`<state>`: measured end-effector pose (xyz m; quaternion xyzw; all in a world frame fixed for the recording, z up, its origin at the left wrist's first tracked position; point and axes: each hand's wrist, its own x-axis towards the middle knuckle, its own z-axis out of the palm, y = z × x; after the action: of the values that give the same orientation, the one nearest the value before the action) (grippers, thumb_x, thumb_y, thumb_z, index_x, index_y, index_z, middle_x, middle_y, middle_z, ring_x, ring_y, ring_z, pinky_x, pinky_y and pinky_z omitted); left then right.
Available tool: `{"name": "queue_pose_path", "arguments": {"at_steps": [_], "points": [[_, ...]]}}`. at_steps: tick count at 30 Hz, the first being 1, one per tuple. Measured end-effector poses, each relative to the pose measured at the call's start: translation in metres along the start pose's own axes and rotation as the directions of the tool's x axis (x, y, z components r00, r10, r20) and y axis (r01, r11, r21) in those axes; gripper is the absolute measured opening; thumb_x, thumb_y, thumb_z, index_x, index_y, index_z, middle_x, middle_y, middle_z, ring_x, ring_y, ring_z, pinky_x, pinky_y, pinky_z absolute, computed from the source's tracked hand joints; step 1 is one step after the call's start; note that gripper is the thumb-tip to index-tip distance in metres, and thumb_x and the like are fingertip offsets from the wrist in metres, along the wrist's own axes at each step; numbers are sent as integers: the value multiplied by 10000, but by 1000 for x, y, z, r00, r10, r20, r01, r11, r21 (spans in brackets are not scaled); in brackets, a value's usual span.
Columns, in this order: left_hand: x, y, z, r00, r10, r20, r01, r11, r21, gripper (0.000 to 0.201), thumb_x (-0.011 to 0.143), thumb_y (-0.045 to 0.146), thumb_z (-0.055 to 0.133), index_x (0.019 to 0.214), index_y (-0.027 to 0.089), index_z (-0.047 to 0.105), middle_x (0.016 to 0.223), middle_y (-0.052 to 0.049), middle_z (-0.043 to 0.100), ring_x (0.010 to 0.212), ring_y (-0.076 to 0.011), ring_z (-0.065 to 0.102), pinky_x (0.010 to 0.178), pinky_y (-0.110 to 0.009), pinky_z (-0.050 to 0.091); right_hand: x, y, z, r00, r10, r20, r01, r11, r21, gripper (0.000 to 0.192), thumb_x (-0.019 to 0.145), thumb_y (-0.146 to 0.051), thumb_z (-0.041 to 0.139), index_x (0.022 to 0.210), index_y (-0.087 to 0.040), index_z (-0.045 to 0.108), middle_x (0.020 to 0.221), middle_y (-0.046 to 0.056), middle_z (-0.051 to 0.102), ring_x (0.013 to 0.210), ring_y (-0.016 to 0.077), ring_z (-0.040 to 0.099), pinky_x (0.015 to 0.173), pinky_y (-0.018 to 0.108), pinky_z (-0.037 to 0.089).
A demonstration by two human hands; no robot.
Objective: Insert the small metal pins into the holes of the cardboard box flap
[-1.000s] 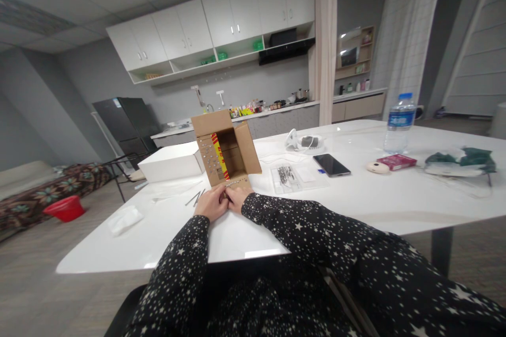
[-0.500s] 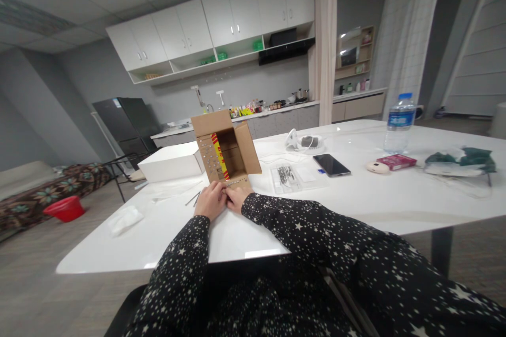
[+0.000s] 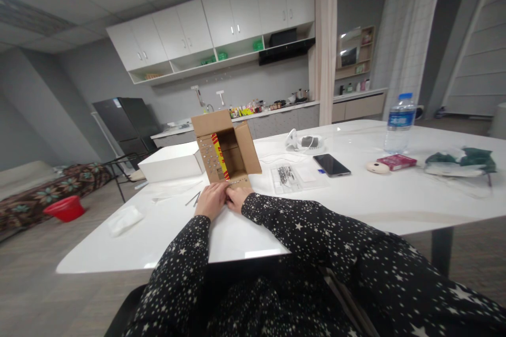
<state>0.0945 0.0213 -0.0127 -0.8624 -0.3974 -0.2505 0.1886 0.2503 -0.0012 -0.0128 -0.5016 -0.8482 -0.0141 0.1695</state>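
together, left hand (image 3: 211,200) and right hand (image 3: 236,197) are pinched on the light, bendable cardboard box (image 3: 225,150) flap at 6 o'clock.

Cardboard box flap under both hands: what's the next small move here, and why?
Probably keep the left hand pressing the front flap flat and let the right hand work the small metal piece at the flap's near edge. Both hands meet there, the cardboard box lies open on its side, and the flap carries a row of such pieces.

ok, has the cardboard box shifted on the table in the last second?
No. The cardboard box sits exactly as before beside the white box; both hands stay at its front flap.
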Motion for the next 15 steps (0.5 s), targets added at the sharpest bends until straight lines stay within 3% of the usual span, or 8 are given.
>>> {"name": "queue_pose_path", "arguments": {"at_steps": [15], "points": [[0, 0, 1, 1000, 22, -9, -22, 999, 34, 288, 830, 171, 431, 1091, 188, 550, 988, -71, 637, 937, -199, 557, 817, -345, 428, -4, -3, -7, 1000, 14, 17, -14, 1000, 3, 359, 817, -352, 415, 1109, -167, 510, 964, 125, 655, 848, 264, 628, 698, 364, 466]]}}
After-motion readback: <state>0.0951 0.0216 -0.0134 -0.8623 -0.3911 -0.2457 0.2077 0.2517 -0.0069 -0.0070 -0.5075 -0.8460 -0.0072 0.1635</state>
